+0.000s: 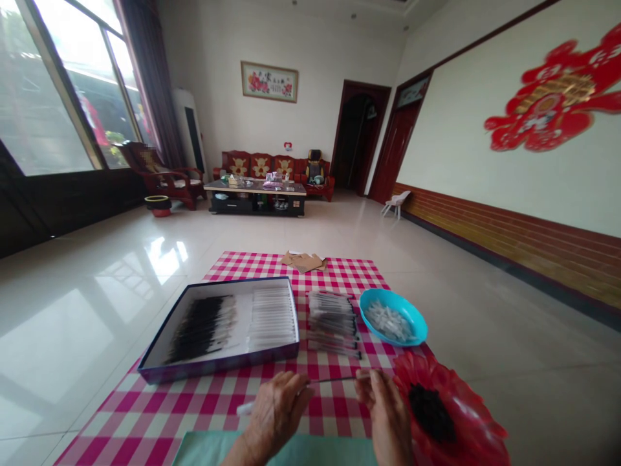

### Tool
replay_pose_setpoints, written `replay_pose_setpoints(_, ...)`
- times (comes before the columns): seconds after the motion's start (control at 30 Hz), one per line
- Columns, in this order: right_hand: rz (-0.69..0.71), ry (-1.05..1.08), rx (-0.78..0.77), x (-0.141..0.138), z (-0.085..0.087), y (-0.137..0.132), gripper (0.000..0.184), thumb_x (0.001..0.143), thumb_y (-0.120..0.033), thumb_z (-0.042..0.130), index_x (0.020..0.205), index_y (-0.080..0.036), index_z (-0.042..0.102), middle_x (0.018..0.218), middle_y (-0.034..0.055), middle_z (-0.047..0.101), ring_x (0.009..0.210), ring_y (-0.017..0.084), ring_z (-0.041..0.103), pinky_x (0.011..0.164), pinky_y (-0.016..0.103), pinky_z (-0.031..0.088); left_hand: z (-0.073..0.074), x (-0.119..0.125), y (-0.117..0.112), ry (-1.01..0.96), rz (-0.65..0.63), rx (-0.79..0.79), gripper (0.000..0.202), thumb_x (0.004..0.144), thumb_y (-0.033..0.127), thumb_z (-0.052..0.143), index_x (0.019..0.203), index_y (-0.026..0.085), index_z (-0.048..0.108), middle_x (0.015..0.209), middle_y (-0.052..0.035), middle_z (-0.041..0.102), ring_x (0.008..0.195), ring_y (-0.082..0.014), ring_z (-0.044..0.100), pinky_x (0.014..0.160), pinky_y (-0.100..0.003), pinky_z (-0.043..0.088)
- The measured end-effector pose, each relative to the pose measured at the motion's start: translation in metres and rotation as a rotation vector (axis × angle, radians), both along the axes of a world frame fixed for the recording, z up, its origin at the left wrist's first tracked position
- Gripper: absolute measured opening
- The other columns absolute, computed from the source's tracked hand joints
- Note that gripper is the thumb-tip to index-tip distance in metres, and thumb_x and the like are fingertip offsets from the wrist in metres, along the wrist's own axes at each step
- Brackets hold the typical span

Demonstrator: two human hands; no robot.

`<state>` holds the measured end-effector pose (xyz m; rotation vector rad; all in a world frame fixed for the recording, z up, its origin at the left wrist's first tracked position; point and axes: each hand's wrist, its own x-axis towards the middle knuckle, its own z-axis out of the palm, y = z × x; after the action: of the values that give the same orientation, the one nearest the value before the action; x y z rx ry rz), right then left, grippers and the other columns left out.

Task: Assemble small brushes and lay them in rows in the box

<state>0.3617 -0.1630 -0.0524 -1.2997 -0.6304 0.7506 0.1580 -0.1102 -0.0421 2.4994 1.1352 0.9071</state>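
Observation:
My left hand (281,404) is closed, with the white end of a pen barrel (245,409) sticking out behind it. A thin dark pen refill (334,379) runs between my two hands. Its right end is pinched in the fingers of my right hand (383,408), which cover the tip. In front of my left hand is a shallow box (218,373) holding dark, thin pen parts (201,327) on one side and white tubes (272,317) on the other. A pile of clear pens with dark ends (333,323) lies beyond my hands.
A blue bowl (421,323) of small whitish pieces stands right of the pile. The red flower-shaped dish (478,414) beside my right hand holds small black pieces. Cardboard scraps (305,261) lie at the far edge of the checked tablecloth (247,262). A coffee table (255,189) stands across the room.

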Motion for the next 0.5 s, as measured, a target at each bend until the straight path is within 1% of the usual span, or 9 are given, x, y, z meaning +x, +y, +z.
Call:
replay_pose_setpoints(0.07,-0.031,0.026,0.046,0.003,-0.003,0.002,0.032,0.078,-0.049,0.059,0.088,-0.019,0.063,0.082,0.0035,0.069,0.074,0.020,0.066,0.062,0.028,0.055,0.004,-0.011,0.004,-0.003,0.154,0.042,0.023,0.090,0.029,0.044,0.072,0.021,0.055,0.064,-0.0007,0.056,0.062,-0.0144,0.055,0.056,-0.024,0.040)
replay_pose_setpoints(0.1,-0.036,0.027,0.053,0.002,-0.004,0.002,0.032,0.077,-0.049,0.059,0.087,-0.019,0.062,0.083,0.0035,0.069,0.074,0.020,0.066,0.063,0.029,0.055,0.007,-0.014,0.005,-0.015,0.211,0.071,0.024,0.090,0.028,0.043,0.070,0.021,0.054,0.063,-0.0008,0.054,0.062,-0.0146,0.054,0.057,-0.024,0.039)
replay_pose_setpoints(0.13,-0.035,0.021,0.047,-0.001,-0.004,0.002,0.032,0.077,-0.049,0.060,0.087,-0.019,0.062,0.082,0.0037,0.069,0.074,0.021,0.066,0.063,0.029,0.054,0.011,-0.014,0.004,-0.027,0.241,0.099,0.023,0.090,0.026,0.043,0.072,0.020,0.055,0.065,-0.0014,0.055,0.064,-0.0151,0.053,0.059,-0.025,0.040)
replay_pose_setpoints(0.17,-0.030,0.011,0.030,-0.005,-0.004,0.002,0.033,0.077,-0.050,0.060,0.086,-0.019,0.062,0.081,0.0039,0.069,0.074,0.021,0.066,0.063,0.029,0.054,0.014,-0.013,0.003,-0.032,0.241,0.120,0.020,0.090,0.025,0.043,0.076,0.020,0.057,0.069,-0.0023,0.056,0.067,-0.0158,0.054,0.061,-0.026,0.041)
replay_pose_setpoints(0.2,-0.016,-0.003,0.009,-0.010,-0.004,0.002,0.034,0.076,-0.051,0.060,0.085,-0.019,0.062,0.079,0.0042,0.069,0.072,0.021,0.066,0.063,0.030,0.054,0.018,-0.010,0.001,-0.025,0.214,0.127,0.018,0.090,0.024,0.043,0.082,0.021,0.058,0.075,-0.0032,0.057,0.072,-0.0165,0.054,0.064,-0.027,0.042)
replay_pose_setpoints(0.27,0.034,-0.031,-0.035,-0.020,-0.003,0.000,0.037,0.074,-0.054,0.060,0.084,-0.018,0.063,0.075,0.0047,0.070,0.068,0.022,0.066,0.063,0.030,0.054,0.022,0.000,-0.006,0.026,0.130,0.107,0.016,0.089,0.024,0.044,0.088,0.023,0.060,0.082,-0.0032,0.059,0.078,-0.0170,0.053,0.066,-0.026,0.042)
replay_pose_setpoints(0.33,0.082,-0.045,-0.060,-0.030,-0.002,-0.002,0.040,0.071,-0.056,0.061,0.083,-0.018,0.063,0.072,0.0046,0.071,0.065,0.022,0.066,0.062,0.030,0.054,0.022,0.011,-0.013,0.110,0.073,0.063,0.016,0.089,0.024,0.047,0.082,0.025,0.061,0.079,-0.0016,0.059,0.076,-0.0165,0.053,0.063,-0.025,0.041)
replay_pose_setpoints(0.4,0.092,-0.041,-0.064,-0.038,-0.002,-0.005,0.039,0.070,-0.056,0.063,0.082,-0.018,0.064,0.070,0.0040,0.071,0.063,0.021,0.066,0.061,0.030,0.053,0.016,0.019,-0.017,0.190,0.063,0.027,0.018,0.087,0.024,0.050,0.073,0.024,0.061,0.073,-0.0005,0.059,0.072,-0.0161,0.052,0.057,-0.023,0.039)
replay_pose_setpoints(0.5,0.073,-0.032,-0.070,-0.045,-0.008,-0.007,0.038,0.070,-0.058,0.061,0.079,-0.021,0.064,0.069,0.0042,0.070,0.061,0.022,0.065,0.055,0.030,0.053,0.008,0.021,-0.018,0.263,0.045,0.015,0.019,0.084,0.022,0.052,0.067,0.022,0.058,0.070,0.0001,0.060,0.067,-0.0148,0.052,0.053,-0.022,0.037)
